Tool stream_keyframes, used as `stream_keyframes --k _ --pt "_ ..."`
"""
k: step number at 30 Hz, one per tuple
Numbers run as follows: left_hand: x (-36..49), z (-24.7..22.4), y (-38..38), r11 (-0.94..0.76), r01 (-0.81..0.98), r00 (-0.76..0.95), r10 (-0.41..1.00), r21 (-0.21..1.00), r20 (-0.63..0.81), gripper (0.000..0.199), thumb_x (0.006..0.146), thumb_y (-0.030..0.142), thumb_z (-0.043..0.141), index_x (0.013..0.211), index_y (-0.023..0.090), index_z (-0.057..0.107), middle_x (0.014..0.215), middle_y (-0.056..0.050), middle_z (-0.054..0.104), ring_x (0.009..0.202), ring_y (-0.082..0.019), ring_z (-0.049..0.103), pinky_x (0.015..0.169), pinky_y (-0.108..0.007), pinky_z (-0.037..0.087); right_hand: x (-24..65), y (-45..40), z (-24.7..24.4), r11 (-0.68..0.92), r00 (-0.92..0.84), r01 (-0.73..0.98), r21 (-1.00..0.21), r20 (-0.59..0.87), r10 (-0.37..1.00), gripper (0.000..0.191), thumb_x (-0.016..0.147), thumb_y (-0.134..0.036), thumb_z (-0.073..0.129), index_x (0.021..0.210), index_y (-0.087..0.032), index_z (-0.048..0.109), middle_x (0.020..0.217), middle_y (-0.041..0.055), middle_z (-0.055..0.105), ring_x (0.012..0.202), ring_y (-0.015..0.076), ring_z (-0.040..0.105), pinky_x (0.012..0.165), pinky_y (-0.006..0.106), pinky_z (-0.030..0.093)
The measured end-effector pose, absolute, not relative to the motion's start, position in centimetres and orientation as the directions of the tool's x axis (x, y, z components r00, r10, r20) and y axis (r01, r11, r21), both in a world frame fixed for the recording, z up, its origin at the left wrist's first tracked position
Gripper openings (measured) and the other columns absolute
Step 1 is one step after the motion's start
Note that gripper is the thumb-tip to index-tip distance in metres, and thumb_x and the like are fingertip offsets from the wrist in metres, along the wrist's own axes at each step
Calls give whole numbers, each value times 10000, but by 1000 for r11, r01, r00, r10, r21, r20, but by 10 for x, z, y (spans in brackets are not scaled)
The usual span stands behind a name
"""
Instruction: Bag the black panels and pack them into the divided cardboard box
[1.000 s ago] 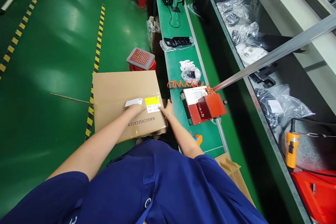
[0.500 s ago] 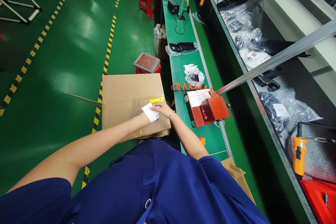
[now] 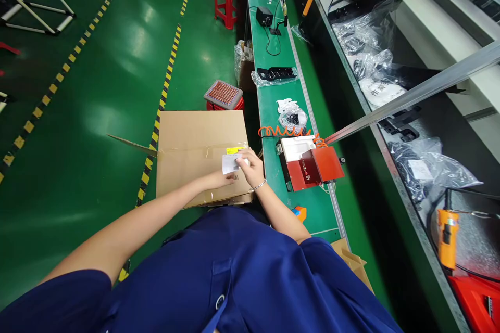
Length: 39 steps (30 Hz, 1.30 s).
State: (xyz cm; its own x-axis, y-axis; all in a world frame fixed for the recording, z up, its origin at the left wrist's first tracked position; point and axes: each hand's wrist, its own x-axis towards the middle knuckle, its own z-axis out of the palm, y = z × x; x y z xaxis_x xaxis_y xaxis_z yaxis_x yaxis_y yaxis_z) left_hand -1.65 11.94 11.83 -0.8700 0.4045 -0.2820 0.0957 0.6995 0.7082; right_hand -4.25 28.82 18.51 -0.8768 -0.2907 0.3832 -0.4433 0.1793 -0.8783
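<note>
A white paper label [image 3: 229, 163] is pinched between the thumb and fingers of my right hand [image 3: 252, 167], which has a bracelet at its wrist. Both are over the top of a brown cardboard box [image 3: 195, 135]. A yellow sticker [image 3: 234, 150] is on the box just behind the label. My left hand [image 3: 221, 179] is low over the near part of the box, its fingers stretched out towards the right and holding nothing. Whether its fingertips touch the box I cannot tell.
Right of the box runs a green workbench [image 3: 275, 93] with a red and white device [image 3: 308, 164], a coiled orange hose [image 3: 281, 131] and a bagged black part [image 3: 277, 74]. A stool with a patterned cushion [image 3: 223, 94] stands behind the box. An orange electric screwdriver [image 3: 447, 237] is at far right.
My left hand has come away from the label and dropped slightly nearer me. My right hand has turned and keeps the label, now tilted differently. The view has shifted a little.
</note>
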Motion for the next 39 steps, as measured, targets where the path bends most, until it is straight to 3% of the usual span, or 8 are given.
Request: stream_keyframes --k 3,7,10,17,22,25,30,39 --pt "-16 130 108 730 -6 -903 289 684 -317 216 834 327 533 712 188 645 625 -17 643 618 -203 604 614 -302 486 -52 298 192 320 -905 -360 -876 245 -347 333 991 -420 476 827 -217 684 1004 71 720 1032 223 638 1069 450 400" --pt "-24 165 90 757 -58 -983 69 651 -169 386 941 362 321 961 179 659 919 -75 705 851 -227 639 784 -332 502 -63 302 194 582 -880 -337 -740 27 -474 369 1029 -370 416 856 -206 697 1014 71 708 1056 234 603 1157 560 223" --pt "-29 190 88 768 12 -995 72 641 -68 342 925 411 415 1014 215 679 1079 -76 688 1026 -241 614 918 -338 471 -65 297 191 637 -865 -350 -687 -24 -502 346 1033 -364 426 896 -212 705 1052 68 700 1081 235 579 1171 573 167" --pt "-31 201 101 795 111 -984 172 597 -46 219 856 345 535 718 220 651 838 -78 639 946 -269 589 891 -375 457 -64 294 181 581 -844 -344 -737 -28 -535 309 1012 -378 480 956 -233 748 1170 66 680 1194 240 555 1202 551 125" --pt "-38 196 97 780 20 -996 70 625 -56 222 858 329 509 727 212 644 858 -75 633 967 -269 580 855 -361 452 -68 304 158 305 -957 -8 -952 -81 -278 371 970 -432 508 1199 -192 677 1423 112 547 1389 216 426 1182 375 291" --pt "-46 193 93 741 -63 -995 6 668 -101 182 831 319 540 724 208 637 860 -53 649 914 -240 603 816 -330 458 -70 305 142 258 -944 138 -956 -206 -257 470 899 -533 580 1176 -163 664 1275 137 647 1232 237 577 1063 369 441" --pt "-56 179 89 668 -187 -978 -55 720 -203 188 813 333 576 686 201 616 834 -24 695 816 -203 622 776 -297 462 -74 301 122 290 -924 201 -936 -280 -262 379 809 -545 654 824 -166 636 778 43 685 818 190 664 807 314 531" --pt "-91 116 99 610 -425 -898 -190 668 -398 271 898 408 592 845 153 668 890 -59 717 804 -177 648 749 -314 514 -123 303 105 542 -943 181 -821 -301 -142 261 822 -367 612 646 -208 505 710 -23 605 725 145 583 700 240 449"
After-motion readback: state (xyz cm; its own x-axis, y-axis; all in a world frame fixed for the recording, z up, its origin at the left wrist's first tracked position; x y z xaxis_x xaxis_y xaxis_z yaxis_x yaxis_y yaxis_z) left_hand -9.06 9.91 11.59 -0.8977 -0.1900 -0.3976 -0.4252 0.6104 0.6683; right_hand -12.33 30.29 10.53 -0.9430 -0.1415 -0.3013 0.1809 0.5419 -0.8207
